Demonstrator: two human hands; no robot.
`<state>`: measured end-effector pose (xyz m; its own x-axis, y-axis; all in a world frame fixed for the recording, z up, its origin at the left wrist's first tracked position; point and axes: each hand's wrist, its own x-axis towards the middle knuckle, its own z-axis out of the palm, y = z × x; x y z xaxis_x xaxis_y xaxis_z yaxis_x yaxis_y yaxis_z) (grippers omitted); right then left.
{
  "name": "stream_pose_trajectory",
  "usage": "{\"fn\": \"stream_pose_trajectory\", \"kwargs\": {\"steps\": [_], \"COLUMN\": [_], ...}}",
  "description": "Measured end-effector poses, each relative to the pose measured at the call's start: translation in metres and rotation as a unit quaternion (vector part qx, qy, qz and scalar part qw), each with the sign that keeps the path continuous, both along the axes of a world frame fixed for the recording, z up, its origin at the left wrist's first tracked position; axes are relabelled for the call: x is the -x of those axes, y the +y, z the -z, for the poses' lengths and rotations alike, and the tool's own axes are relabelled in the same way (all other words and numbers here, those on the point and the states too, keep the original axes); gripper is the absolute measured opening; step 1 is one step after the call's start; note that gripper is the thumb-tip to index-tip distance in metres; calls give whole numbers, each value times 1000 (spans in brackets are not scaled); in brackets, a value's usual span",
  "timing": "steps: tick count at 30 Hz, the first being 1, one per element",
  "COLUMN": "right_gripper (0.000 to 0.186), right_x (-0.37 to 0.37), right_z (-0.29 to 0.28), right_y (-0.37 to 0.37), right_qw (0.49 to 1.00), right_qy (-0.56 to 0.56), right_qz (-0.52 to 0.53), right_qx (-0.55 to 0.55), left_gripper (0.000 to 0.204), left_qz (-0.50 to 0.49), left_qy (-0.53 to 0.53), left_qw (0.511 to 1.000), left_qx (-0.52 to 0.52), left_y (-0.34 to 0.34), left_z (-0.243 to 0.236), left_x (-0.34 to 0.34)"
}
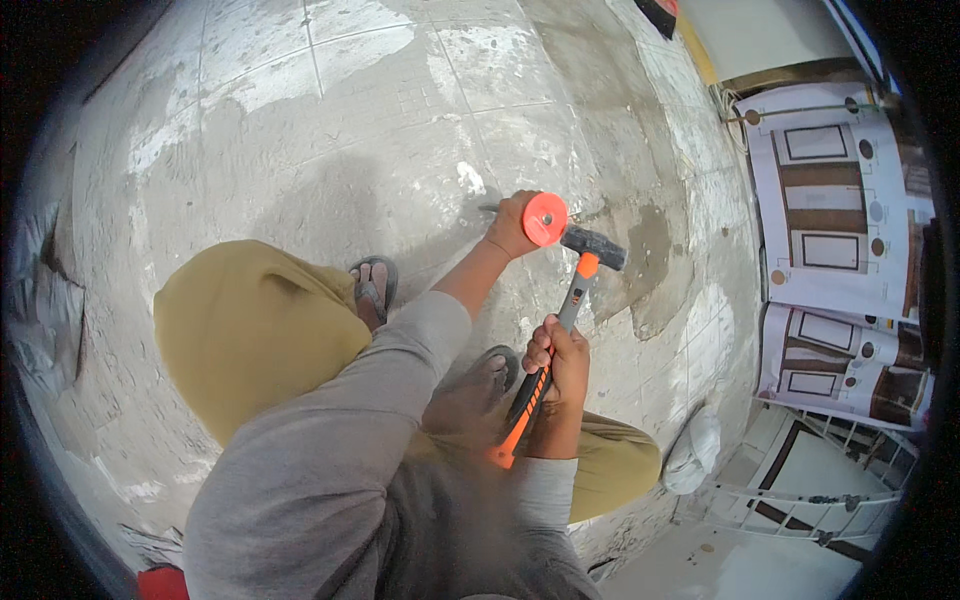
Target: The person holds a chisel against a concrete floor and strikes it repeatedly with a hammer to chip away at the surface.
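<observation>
My left hand (511, 228) is closed round a chisel, whose round red hand guard (546, 219) faces up. A short length of the chisel's dark shaft shows on the far side of the fingers, pointing left over the floor. In my right hand (566, 358) is a club hammer, gripped partway along its grey, black and orange handle (577, 297). The hammer's dark steel head (597, 247) lies just right of the guard; I cannot tell whether they touch. Where the chisel's tip meets the floor is unclear.
A tiled floor (400, 150) coated in pale dust and patches spreads around me, with a damp stain (650, 260) to the right. My sandalled feet (374, 285) are close by. Printed sheets with door pictures (825, 200), a white sack (692, 452) and a metal rack (835, 495) stand right.
</observation>
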<state>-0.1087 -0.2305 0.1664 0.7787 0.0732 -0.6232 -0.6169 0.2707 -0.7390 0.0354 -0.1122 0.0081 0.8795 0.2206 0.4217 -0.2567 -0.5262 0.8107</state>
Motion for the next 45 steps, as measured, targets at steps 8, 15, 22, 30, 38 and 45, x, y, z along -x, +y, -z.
{"fn": "stream_pose_trajectory", "kwargs": {"steps": [8,15,22,30,38,45], "right_gripper": [15,8,15,12,10,17], "right_x": [0,20,18,20,25,27], "right_z": [64,112,105,106,110,118], "right_y": [-7,23,25,25,17,11], "right_qw": [975,967,973,957,946,950], "right_qy": [154,232,196,184,190,184], "right_qz": [44,-21,-100,-184,-201,-183], "right_qx": [-152,-105,63,128,170,173], "left_gripper": [29,23,8,6,14,21], "left_qz": [39,46,9,59,65,77], "left_qy": [69,43,50,84,125,92], "left_qw": [985,984,928,963,964,991], "left_qx": [155,168,369,249,225,55], "left_y": [40,97,102,117,93,74], "left_z": [13,32,-54,-55,-6,-1], "left_x": [-26,-42,-33,-57,-41,-29]}}
